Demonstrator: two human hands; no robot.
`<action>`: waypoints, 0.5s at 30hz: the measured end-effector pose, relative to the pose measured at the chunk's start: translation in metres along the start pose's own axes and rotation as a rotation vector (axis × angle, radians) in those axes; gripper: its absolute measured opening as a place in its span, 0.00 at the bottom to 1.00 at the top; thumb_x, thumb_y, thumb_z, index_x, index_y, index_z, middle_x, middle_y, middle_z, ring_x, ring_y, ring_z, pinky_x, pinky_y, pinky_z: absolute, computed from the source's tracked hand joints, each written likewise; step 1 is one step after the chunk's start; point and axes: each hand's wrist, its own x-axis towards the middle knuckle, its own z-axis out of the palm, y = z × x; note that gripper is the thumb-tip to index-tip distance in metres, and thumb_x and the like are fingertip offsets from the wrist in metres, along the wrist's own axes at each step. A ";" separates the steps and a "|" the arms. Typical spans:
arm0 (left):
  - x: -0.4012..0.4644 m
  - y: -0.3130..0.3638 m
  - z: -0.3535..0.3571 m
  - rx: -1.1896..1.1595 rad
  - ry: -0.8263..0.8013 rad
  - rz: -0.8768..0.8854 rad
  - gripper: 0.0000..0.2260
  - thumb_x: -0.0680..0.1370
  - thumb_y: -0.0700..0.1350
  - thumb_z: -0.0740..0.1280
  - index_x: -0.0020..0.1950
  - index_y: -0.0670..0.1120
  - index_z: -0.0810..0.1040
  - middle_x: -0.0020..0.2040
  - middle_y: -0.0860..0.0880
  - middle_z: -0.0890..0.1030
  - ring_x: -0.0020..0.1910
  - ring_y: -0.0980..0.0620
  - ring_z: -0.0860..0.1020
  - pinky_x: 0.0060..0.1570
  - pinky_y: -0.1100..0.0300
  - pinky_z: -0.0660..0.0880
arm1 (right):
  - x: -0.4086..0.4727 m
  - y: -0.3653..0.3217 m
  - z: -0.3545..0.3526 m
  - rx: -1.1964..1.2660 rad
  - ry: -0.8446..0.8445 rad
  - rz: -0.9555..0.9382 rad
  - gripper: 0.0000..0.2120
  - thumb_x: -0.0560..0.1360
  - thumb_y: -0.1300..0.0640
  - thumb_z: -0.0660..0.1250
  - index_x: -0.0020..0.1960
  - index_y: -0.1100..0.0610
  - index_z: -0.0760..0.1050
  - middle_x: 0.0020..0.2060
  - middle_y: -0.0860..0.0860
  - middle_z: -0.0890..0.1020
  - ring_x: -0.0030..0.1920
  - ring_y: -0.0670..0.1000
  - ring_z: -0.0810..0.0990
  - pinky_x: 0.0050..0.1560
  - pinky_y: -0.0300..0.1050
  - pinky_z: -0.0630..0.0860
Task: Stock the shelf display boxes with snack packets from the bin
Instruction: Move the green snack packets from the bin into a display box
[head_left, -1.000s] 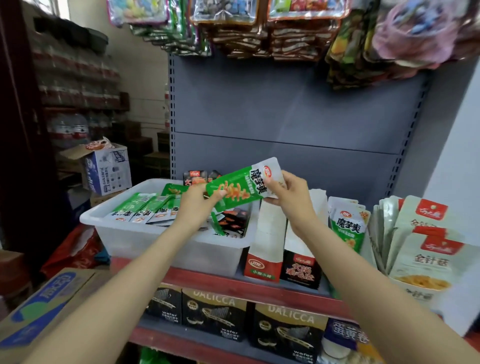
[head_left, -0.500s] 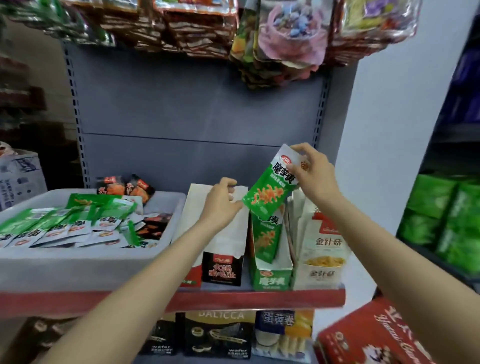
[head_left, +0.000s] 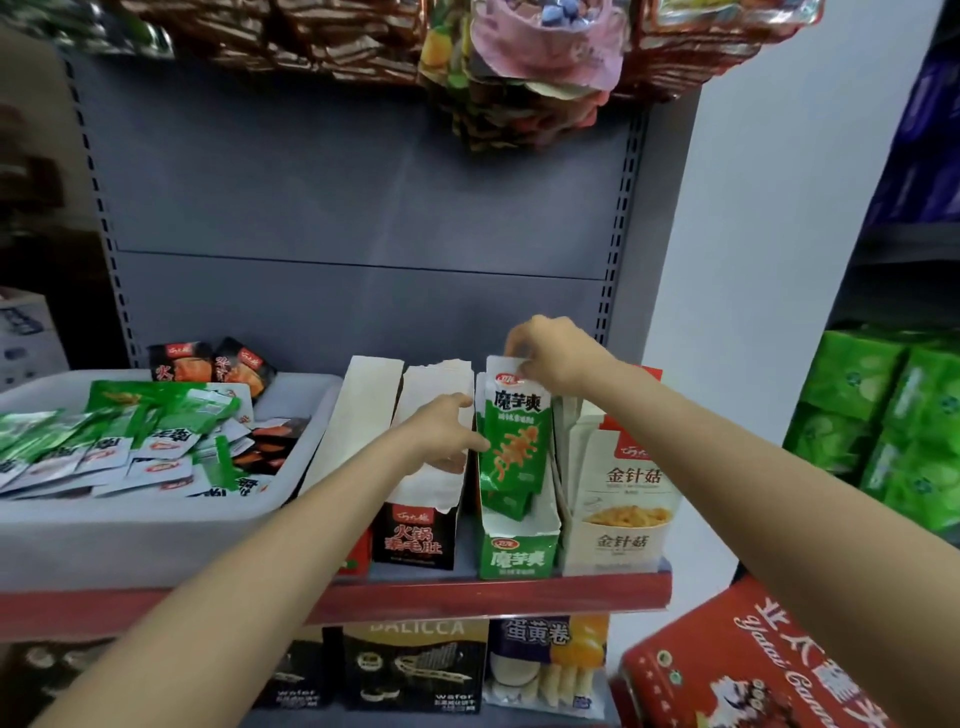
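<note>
Green packet (head_left: 514, 441), pinched at its top by our right hand (head_left: 550, 358), stands half inside the green box (head_left: 517, 553) right of the bin (head_left: 156, 535); our left hand (head_left: 441, 431), fingers loosely spread, should steady the box edge while we slide it straight down.

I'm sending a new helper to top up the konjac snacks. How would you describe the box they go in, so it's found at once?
Find the red-edged shelf beside the white bin. Four open boxes stand in a row on it; take the third from the bin, the green box. Its neighbours are a black-fronted box and a white box, and the right hand is lowering a green packet into it.
</note>
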 end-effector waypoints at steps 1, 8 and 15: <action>0.000 -0.001 0.000 -0.015 -0.024 -0.003 0.32 0.76 0.38 0.68 0.75 0.48 0.58 0.59 0.40 0.76 0.40 0.50 0.78 0.38 0.60 0.80 | 0.002 -0.003 0.003 -0.041 -0.027 0.016 0.11 0.74 0.64 0.63 0.54 0.54 0.77 0.54 0.56 0.79 0.53 0.60 0.78 0.48 0.49 0.75; 0.001 -0.006 -0.003 -0.079 -0.063 0.001 0.32 0.75 0.36 0.68 0.76 0.48 0.57 0.56 0.40 0.78 0.48 0.45 0.80 0.45 0.53 0.81 | 0.010 -0.010 0.022 -0.191 -0.070 0.073 0.12 0.74 0.68 0.64 0.56 0.60 0.74 0.53 0.58 0.78 0.46 0.59 0.76 0.42 0.45 0.70; -0.011 0.000 -0.012 -0.056 -0.016 0.044 0.24 0.77 0.44 0.68 0.71 0.49 0.64 0.56 0.45 0.78 0.46 0.50 0.81 0.42 0.57 0.80 | 0.012 -0.002 0.030 -0.182 -0.039 -0.002 0.14 0.75 0.65 0.64 0.58 0.54 0.75 0.55 0.54 0.79 0.53 0.57 0.78 0.44 0.47 0.74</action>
